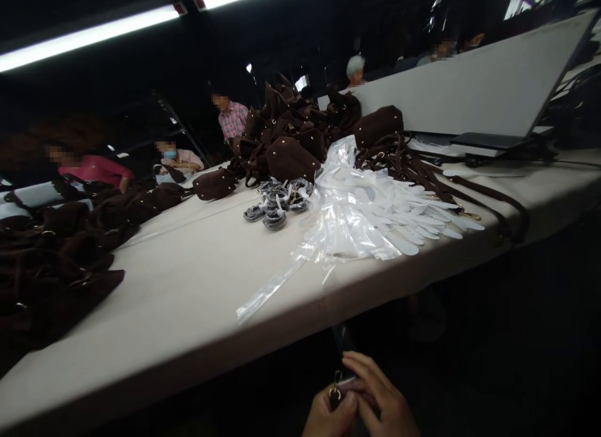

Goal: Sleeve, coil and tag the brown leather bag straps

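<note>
Now the left hand (328,415) and right hand (385,399), bottom center, pinch a dark strap (342,342) angled up toward the desk (188,287).

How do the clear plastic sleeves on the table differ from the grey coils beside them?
The clear plastic sleeves are pale and translucent, while the grey coils are darker and tightly rolled. The sleeves fan out flat in a wide spread; the coils sit in a small, compact cluster. The sleeves cover far more area than the coils. Both lie on the same table.
</note>
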{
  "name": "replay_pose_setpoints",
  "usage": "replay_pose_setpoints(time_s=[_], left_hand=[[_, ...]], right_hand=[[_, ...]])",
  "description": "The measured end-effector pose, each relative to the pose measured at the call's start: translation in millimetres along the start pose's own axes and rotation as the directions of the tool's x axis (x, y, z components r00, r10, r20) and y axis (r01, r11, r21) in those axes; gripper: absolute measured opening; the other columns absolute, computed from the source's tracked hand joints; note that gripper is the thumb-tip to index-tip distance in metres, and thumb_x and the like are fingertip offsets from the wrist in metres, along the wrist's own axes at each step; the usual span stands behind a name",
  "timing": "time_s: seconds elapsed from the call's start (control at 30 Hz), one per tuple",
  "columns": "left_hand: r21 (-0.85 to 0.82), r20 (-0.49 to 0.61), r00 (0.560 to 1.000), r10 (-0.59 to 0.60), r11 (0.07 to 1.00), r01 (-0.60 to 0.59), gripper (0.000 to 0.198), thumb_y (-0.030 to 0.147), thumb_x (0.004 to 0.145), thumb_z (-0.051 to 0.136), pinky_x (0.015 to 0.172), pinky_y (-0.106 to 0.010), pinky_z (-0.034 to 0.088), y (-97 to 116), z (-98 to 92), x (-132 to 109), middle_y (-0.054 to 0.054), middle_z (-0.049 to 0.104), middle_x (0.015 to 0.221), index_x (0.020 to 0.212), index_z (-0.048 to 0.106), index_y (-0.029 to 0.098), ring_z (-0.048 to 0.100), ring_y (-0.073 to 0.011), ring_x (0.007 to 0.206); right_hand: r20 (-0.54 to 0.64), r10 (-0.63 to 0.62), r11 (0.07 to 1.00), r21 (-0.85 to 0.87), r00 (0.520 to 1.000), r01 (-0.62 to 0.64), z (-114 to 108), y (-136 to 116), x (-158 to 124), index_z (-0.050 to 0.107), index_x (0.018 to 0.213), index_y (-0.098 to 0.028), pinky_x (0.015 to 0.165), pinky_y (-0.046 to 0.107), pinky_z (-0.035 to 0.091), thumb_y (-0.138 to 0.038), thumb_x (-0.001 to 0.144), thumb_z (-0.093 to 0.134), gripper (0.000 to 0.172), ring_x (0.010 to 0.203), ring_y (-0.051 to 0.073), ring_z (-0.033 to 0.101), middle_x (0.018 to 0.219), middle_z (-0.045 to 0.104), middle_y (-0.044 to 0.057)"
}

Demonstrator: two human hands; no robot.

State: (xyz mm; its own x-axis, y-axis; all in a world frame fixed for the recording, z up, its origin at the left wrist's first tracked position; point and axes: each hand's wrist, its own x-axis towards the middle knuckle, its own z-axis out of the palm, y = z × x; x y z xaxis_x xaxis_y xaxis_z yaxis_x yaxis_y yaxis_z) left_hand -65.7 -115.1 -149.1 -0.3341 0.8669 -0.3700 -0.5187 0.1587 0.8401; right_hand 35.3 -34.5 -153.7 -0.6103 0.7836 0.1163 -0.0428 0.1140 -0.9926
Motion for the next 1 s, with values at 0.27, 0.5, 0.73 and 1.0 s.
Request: replay_pose_setpoints(time_s=[0.27,0.5,0.73,1.0], left_hand=[[0.253,-0.261,0.953,-0.154,0.942,0.222,0.044,0.054,0.073,0.08,0.047,-0.018,0.02,15,11.2,-29,0.007,0.039,0.055,0.078,0.069,0.012,0.028,-0.0045,0.05],[0.21,-0.306,0.951,-0.055,0.97,0.123,0.034,0.043,0.078,0.079,0.047,-0.018,0.021,14,2.4,-30,0.007,0.037,0.055,0.076,0.067,0.011,0.029,-0.0035,0.049],[0.498,-0.257,0.966,0.017,0.859,0.117,0.034,0.046,0.079,0.076,0.048,-0.021,0.024,24,13.3,-32,0.005,0.042,0.051,0.07,0.071,0.013,0.033,-0.0066,0.049],[0.543,-0.042,0.998,-0.036,0.838,0.053,0.024,0.037,0.077,0.076,0.06,-0.024,0.038,25,17.5,-39,-0.002,0.061,0.064,0.067,0.072,0.015,0.048,-0.0122,0.059]], right_hand=[[-0.036,0.455,0.834,0.369,0.89,-0.411,-24,-30,18,0.061,0.122,-0.018,0.088,0.037,0.058,-0.039,0.074,0.08,0.055,0.086,0.02,0.072,0.087,0.073,0.005],[-0.008,0.661,0.698,0.375,0.751,-0.61,-48,-7,-6,0.069,0.095,-0.015,0.063,0.021,0.051,-0.053,0.074,0.076,0.044,0.071,0.008,0.06,0.09,0.066,0.002],[0.228,0.608,0.705,0.284,0.76,-0.649,-42,-22,-21,0.067,0.071,-0.014,0.059,0.02,0.041,-0.062,0.074,0.074,0.049,0.06,0.007,0.051,0.064,0.059,-0.002],[0.318,0.663,0.472,0.526,0.678,-0.708,-54,-2,-11,0.073,0.102,-0.014,0.062,0.02,0.048,-0.055,0.083,0.072,0.044,0.071,0.01,0.061,0.092,0.072,0.006]])
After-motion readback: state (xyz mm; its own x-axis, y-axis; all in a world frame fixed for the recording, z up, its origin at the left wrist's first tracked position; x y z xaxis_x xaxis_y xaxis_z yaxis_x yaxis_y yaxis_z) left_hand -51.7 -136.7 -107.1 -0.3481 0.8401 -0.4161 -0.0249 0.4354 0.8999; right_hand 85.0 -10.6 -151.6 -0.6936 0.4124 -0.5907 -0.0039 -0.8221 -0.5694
